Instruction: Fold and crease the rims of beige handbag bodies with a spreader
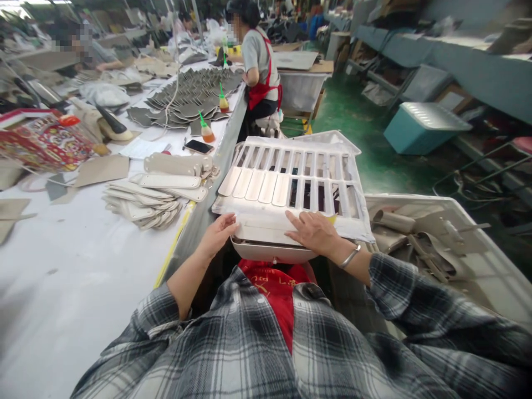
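Before me stands a white plastic crate (320, 172) with a slatted surface. Several pale rounded strips (260, 187) lie side by side across its left part. At the near edge lies a longer flat pale panel (266, 228), above a curved off-white rim (272, 252). My left hand (216, 235) is at the panel's left end, its fingers curled together and its fingertips at the edge. Spread fingers of my right hand (315, 231) rest on the panel's right end, pressing nothing else that I can see.
On the white table (75, 266) to the left lie stacked pale strips (145, 199), a phone (198, 146), glue bottles (206, 130) and overlapping grey pieces (191, 97). A bin (474, 221) of beige pieces stands at right. A co-worker (260, 66) sits ahead; a teal bin (415, 133) is beyond.
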`<state>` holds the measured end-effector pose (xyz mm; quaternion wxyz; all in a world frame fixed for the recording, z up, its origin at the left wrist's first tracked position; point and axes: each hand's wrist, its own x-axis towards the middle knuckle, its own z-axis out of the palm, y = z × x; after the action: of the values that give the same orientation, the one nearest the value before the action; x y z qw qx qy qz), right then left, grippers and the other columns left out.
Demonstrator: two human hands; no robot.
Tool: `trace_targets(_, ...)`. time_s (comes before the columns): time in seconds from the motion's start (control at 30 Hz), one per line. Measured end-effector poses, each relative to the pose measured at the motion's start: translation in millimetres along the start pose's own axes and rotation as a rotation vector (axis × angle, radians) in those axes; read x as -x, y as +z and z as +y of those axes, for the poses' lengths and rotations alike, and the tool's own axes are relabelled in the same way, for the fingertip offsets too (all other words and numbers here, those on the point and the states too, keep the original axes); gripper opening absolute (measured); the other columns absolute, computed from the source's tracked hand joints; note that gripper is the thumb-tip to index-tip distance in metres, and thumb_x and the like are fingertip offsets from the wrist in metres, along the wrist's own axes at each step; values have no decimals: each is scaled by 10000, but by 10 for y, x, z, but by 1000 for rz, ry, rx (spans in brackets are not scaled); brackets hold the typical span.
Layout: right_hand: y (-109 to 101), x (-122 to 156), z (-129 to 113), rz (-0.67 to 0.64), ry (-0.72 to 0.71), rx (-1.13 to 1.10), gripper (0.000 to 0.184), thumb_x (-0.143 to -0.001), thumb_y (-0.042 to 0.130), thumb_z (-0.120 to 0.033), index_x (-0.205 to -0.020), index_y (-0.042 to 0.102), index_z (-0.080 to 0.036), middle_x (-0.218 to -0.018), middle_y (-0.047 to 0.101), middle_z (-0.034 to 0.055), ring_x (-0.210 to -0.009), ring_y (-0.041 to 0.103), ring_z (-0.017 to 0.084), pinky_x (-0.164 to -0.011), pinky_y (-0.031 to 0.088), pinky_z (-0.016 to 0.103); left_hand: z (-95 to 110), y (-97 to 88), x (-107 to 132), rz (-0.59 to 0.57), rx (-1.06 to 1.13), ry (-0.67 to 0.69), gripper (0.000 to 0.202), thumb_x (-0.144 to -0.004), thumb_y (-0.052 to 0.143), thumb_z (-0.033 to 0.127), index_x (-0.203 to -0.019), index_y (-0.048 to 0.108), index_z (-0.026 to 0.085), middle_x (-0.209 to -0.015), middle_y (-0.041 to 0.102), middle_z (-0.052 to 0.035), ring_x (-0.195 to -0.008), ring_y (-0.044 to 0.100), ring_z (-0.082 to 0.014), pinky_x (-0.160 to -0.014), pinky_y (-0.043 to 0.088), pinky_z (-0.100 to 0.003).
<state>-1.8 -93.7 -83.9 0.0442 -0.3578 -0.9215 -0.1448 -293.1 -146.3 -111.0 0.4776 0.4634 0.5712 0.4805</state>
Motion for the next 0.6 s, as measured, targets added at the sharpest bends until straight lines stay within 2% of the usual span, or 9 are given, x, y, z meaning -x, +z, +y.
trace_targets(0.07,12,2,23,-14,-25,13,587,-933,293,-537,-1332,455,-138,-856,589,118,-736,523,220,-653,295,330,-68,72,-23,-51,-36,6,612,-686,663,321,-1232,484,112,-1206,593,-142,-1133,548,-233,-1005,397,-400)
trace_targets(0.17,13,-12,21,-47,-101,17,567,-933,322,-520,-1331,450,-137,-862,596,120,-733,531,219,-639,298,326,-137,127,-81,-52,-129,-7,630,-659,624,214,-1259,463,107,-1230,578,-141,-1130,552,-233,-1013,394,-390)
trace_targets(0.33,-33,-22,-48,-98,-207,15,550,-935,343,-498,-1327,431,-122,-865,601,112,-730,549,217,-611,308,315,-171,93,-104,-48,-373,-7,624,-647,546,130,-1267,476,104,-1269,561,-129,-1170,524,-246,-1039,371,-379)
trace_targets(0.47,-70,-46,-100,-174,-246,-22,492,-942,338,-473,-1201,498,-86,-913,603,132,-752,574,223,-601,336,306,-35,51,-50,-142,-744,79,686,-679,539,129,-1348,391,101,-1322,514,-149,-1205,493,-258,-1044,369,-383)
trace_targets(0.6,-61,-125,-136,-309,-212,-59,471,-930,352,-484,-1147,496,-91,-915,608,132,-726,600,229,-565,348,289,248,187,80,-20,-1195,297,650,-724,565,139,-1350,395,165,-1409,420,-137,-1309,351,-322,-1083,274,-502)
